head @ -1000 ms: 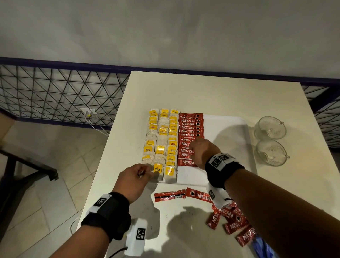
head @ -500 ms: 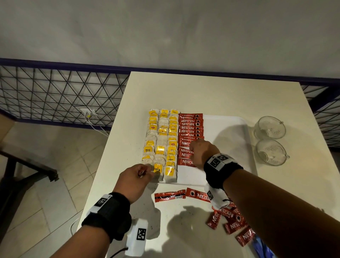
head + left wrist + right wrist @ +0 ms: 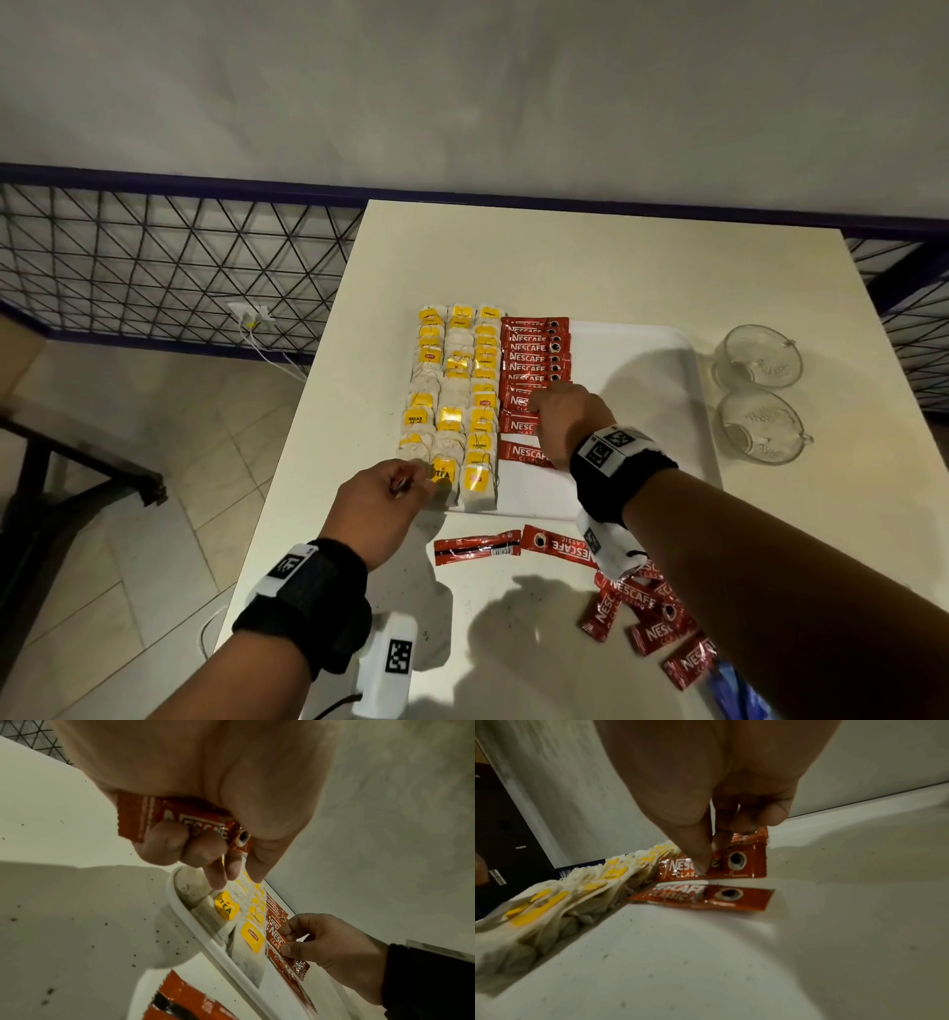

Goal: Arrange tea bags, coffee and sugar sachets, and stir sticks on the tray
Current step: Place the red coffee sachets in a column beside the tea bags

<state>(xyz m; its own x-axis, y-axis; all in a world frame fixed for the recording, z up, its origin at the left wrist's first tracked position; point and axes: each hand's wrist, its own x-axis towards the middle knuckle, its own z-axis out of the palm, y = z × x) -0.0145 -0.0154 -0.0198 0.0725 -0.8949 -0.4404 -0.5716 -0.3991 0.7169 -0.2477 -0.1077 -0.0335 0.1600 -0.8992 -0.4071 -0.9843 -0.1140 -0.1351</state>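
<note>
A white tray [image 3: 642, 360] holds three columns of yellow-tagged tea bags [image 3: 452, 390] and, beside them, a column of red coffee sachets [image 3: 534, 349]. My right hand [image 3: 534, 406] is over that column, with thumb and fingers pinching one sachet [image 3: 741, 866] that lies flat on the tray. Just in front of it lies another sachet [image 3: 706, 896]. My left hand [image 3: 421, 480] hovers at the tray's near left corner. Its curled fingers hold a folded red sachet [image 3: 180, 821], and its fingertips are just above the nearest tea bag [image 3: 227, 907].
Two loose sachets [image 3: 477, 547] lie on the table just in front of the tray, and a heap of several more [image 3: 647, 611] lies under my right forearm. Two glass cups [image 3: 757, 357] stand right of the tray. The table's left edge is close to my left hand.
My right hand has shifted very slightly over the sachet column. The left hand has stayed where it was.
</note>
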